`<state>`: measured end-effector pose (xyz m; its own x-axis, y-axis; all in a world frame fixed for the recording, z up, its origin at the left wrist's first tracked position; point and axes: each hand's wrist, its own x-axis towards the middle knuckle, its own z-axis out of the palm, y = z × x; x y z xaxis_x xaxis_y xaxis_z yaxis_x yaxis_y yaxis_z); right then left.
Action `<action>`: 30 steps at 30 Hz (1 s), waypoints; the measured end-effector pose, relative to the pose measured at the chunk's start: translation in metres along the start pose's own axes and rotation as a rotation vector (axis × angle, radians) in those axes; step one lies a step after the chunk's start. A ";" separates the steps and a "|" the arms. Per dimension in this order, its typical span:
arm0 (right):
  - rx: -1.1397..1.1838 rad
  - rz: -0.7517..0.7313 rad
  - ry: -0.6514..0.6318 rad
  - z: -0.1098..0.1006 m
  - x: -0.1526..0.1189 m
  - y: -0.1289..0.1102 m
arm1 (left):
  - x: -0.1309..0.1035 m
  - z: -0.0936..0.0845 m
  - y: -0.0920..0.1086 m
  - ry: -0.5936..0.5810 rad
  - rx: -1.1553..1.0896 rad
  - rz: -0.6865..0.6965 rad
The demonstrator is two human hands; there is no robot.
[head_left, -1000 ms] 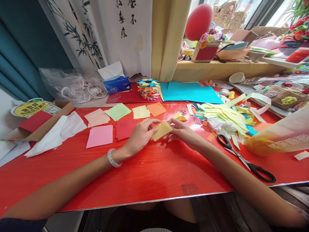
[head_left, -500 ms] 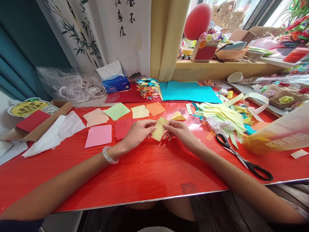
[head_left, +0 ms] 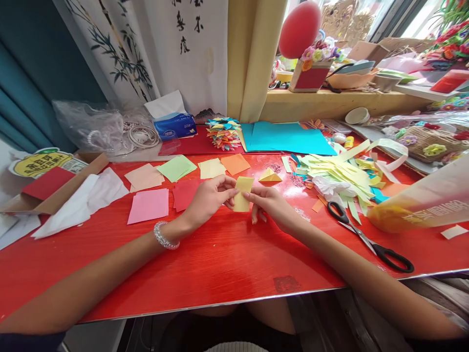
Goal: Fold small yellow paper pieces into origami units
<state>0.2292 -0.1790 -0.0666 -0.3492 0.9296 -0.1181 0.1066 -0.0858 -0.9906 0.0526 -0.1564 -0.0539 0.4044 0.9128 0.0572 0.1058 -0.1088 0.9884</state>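
Observation:
A small yellow paper rectangle (head_left: 243, 194) is held up between both hands over the red table. My left hand (head_left: 210, 198) pinches its left edge between thumb and fingers. The thumb and fingers of my right hand (head_left: 273, 203) close on its right side, the lower fingers curled beneath. Just behind the right hand lies a folded yellow piece (head_left: 270, 175). Beyond the left hand are pale yellow squares (head_left: 212, 168) and orange squares (head_left: 235, 165); red squares (head_left: 184, 194) lie partly behind that hand.
Pink squares (head_left: 148, 206) and green squares (head_left: 178, 168) lie at left. Black-handled scissors (head_left: 361, 237) rest right of my right forearm, near paper strips (head_left: 333, 173). Blue sheets (head_left: 287, 138) and a folded-paper stack (head_left: 223, 134) stand at the back.
The yellow paper has turned from a slant to nearly upright. My right hand has shifted slightly, its lower fingers now hanging lower.

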 end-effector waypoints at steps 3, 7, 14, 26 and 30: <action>-0.066 -0.011 -0.024 0.002 -0.001 0.000 | 0.000 0.000 0.001 0.033 0.027 -0.020; -0.035 -0.038 -0.061 0.005 -0.002 0.001 | -0.002 0.000 0.004 0.049 0.039 -0.028; -0.081 0.025 -0.169 0.007 -0.004 0.007 | 0.000 -0.004 0.001 0.073 0.176 0.081; -0.013 0.035 -0.138 0.011 -0.003 0.006 | 0.002 -0.002 -0.007 0.000 0.120 -0.002; -0.036 0.025 -0.144 0.010 -0.002 0.009 | 0.003 -0.003 -0.009 0.004 0.166 -0.030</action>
<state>0.2215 -0.1851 -0.0764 -0.4758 0.8659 -0.1543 0.1499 -0.0930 -0.9843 0.0495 -0.1516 -0.0624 0.3952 0.9181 0.0286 0.2669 -0.1445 0.9528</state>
